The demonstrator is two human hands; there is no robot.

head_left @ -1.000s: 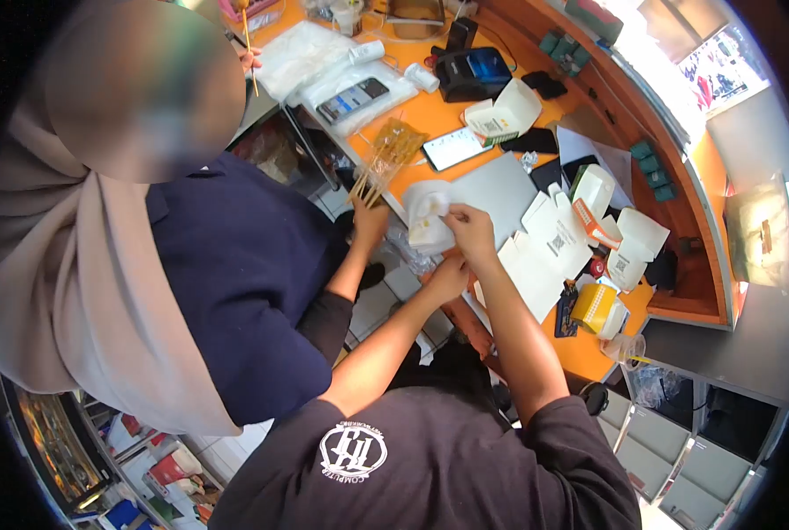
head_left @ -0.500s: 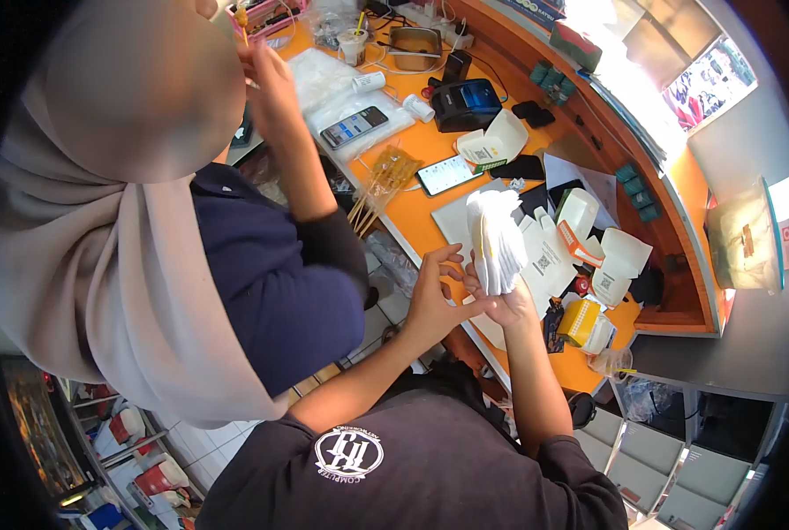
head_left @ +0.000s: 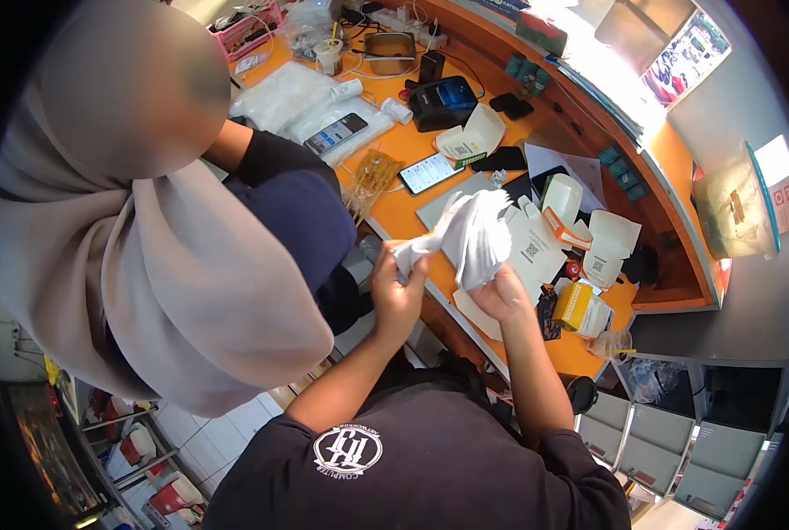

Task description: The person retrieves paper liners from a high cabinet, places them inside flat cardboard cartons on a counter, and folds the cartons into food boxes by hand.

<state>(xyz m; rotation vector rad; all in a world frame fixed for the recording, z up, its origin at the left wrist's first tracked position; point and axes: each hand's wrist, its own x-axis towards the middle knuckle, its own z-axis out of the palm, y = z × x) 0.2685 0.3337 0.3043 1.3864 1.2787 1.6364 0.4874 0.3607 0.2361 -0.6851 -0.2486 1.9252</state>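
A thick bundle of white paper or tissue [head_left: 475, 238] is held up over the near edge of the orange desk. My right hand [head_left: 505, 296] grips its lower end from beneath. Thumb and fingers of my left hand [head_left: 398, 287] are closed on a loose flap at the bundle's left side. Beyond it lies a grey laptop-like slab [head_left: 438, 208], partly covered by the bundle. To the right of the bundle are opened white food boxes [head_left: 536, 252]. A clear bag of skewered food [head_left: 375, 172] rests at the desk edge, up and left of my hands.
At my left a person in a headscarf [head_left: 209, 300] leans close to the desk [head_left: 394, 212]. Two lit phones [head_left: 431, 173], a black card terminal [head_left: 445, 102], plastic bags [head_left: 288, 97], a yellow box [head_left: 573, 305] and a clear cup [head_left: 610, 344] lie around.
My left hand has moved from beside my right wrist to the flap and taken hold of it. The bundle is now spread to the left. The person at my left has lowered their raised arm.
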